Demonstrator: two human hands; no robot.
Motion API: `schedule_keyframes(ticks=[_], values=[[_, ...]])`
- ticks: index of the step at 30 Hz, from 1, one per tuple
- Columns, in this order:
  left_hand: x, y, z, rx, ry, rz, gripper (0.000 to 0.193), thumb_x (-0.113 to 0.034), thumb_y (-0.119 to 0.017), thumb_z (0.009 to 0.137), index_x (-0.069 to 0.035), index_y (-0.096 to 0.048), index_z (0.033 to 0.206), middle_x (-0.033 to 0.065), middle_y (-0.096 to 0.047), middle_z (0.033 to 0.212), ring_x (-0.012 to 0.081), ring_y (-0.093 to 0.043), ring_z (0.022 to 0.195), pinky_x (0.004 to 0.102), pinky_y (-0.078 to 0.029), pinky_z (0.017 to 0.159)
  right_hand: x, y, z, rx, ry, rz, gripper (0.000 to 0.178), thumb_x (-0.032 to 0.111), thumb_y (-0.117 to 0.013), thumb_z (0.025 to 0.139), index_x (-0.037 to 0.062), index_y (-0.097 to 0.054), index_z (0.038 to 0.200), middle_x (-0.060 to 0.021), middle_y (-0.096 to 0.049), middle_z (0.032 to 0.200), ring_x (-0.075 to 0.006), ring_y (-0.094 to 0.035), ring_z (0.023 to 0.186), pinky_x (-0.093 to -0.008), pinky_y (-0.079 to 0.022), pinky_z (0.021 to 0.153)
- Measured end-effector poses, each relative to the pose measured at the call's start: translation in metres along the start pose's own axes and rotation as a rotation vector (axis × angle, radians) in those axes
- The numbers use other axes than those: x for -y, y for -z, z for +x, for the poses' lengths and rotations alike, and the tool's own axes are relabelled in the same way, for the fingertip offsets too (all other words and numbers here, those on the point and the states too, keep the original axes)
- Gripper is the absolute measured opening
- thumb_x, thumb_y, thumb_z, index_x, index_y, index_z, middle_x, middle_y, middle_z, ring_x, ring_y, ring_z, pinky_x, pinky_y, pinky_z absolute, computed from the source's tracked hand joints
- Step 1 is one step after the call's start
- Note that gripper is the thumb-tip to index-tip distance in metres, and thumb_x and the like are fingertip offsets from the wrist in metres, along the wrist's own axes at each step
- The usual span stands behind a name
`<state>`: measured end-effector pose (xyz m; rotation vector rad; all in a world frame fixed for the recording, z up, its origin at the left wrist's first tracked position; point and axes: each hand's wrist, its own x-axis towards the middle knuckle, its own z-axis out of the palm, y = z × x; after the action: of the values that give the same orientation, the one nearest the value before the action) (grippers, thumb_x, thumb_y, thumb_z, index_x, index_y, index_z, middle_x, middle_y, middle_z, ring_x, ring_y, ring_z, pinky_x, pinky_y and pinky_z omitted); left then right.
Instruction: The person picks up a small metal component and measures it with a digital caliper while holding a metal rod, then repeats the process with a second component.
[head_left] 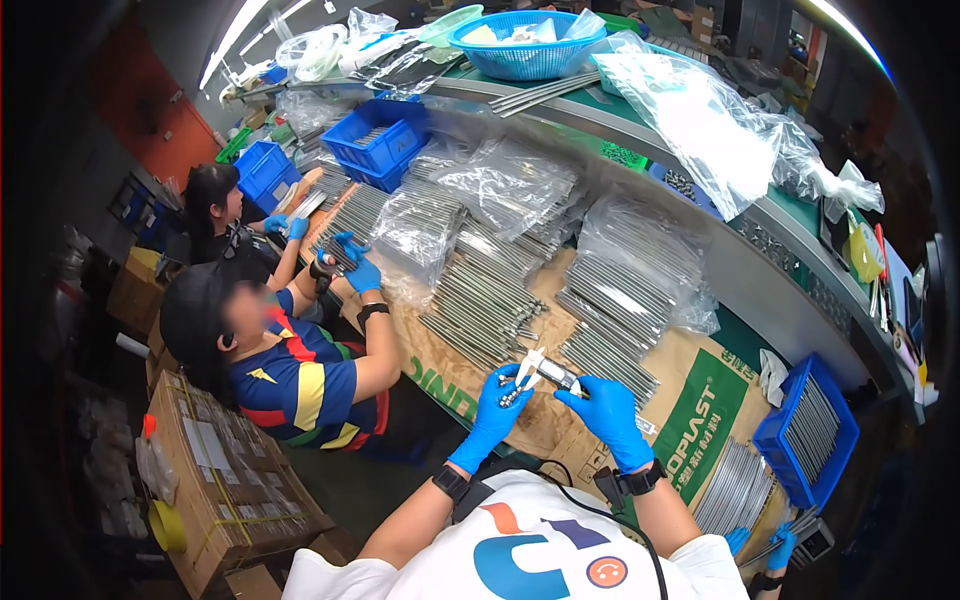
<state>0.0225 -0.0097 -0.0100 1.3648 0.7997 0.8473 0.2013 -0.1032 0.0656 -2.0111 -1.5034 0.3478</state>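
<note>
Both my hands wear blue gloves and meet over the near edge of the bench. My right hand [608, 408] grips a digital caliper [556, 374], whose jaws point left. Small metal parts [510, 392] lie in my left hand [497, 410], with its fingers curled around them beside the caliper jaws. Their exact kind is too small to make out. Just beyond my hands, metal rods [475, 305] lie in rows, and more rods [615, 310] are stacked to the right, partly under clear plastic bags [640, 240].
Brown printed paper [705, 400] covers the bench. A blue bin [808, 430] of rods stands at right, near loose rods [735, 490] and another person's gloved hands [785, 545]. Two co-workers [290, 360] handle rods at left. Blue bins [375, 140] and a raised shelf [780, 240] stand behind.
</note>
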Motion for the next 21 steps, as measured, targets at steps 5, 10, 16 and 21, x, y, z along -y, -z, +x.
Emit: schedule_keyframes(ticks=[5, 10, 16, 21], values=[[-0.003, -0.001, -0.002, 0.026, -0.048, 0.078, 0.047, 0.002, -0.064, 0.081, -0.002, -0.044, 0.124, 0.0069, -0.055, 0.11, 0.0133, -0.055, 0.101, 0.0253, -0.046, 0.086, 0.001, 0.001, -0.004, 0.064, -0.048, 0.011, 0.049, 0.055, -0.064, 0.075, 0.006, -0.064, 0.072, -0.0114, -0.055, 0.055, -0.0257, -0.055, 0.048, -0.0355, -0.04, 0.044], [-0.004, -0.002, -0.003, 0.033, -0.048, 0.041, 0.048, 0.002, -0.064, 0.081, -0.003, -0.044, 0.124, 0.0073, -0.054, 0.112, 0.0135, -0.055, 0.101, 0.0252, -0.046, 0.086, 0.0, 0.001, -0.006, 0.064, -0.039, 0.022, 0.048, 0.054, -0.065, 0.075, 0.0062, -0.064, 0.072, -0.0107, -0.055, 0.054, -0.0256, -0.055, 0.048, -0.0355, -0.04, 0.044], [0.001, -0.002, -0.001, 0.044, -0.06, 0.102, 0.047, 0.001, -0.064, 0.081, -0.003, -0.045, 0.124, 0.0071, -0.053, 0.114, 0.0124, -0.055, 0.1, 0.0248, -0.046, 0.085, 0.006, 0.006, -0.004, 0.03, -0.029, -0.009, 0.044, 0.051, -0.066, 0.075, 0.0071, -0.064, 0.071, -0.0099, -0.055, 0.055, -0.0253, -0.056, 0.049, -0.0358, -0.042, 0.044], [0.002, 0.0, 0.001, 0.104, 0.021, 0.119, 0.048, 0.001, -0.062, 0.081, -0.003, -0.043, 0.125, 0.0078, -0.051, 0.118, 0.0125, -0.054, 0.101, 0.0259, -0.046, 0.085, 0.013, 0.014, 0.006, -0.073, -0.062, 0.011, 0.035, 0.04, -0.069, 0.075, 0.005, -0.066, 0.079, -0.0104, -0.058, 0.058, -0.0238, -0.057, 0.049, -0.0325, -0.043, 0.046]])
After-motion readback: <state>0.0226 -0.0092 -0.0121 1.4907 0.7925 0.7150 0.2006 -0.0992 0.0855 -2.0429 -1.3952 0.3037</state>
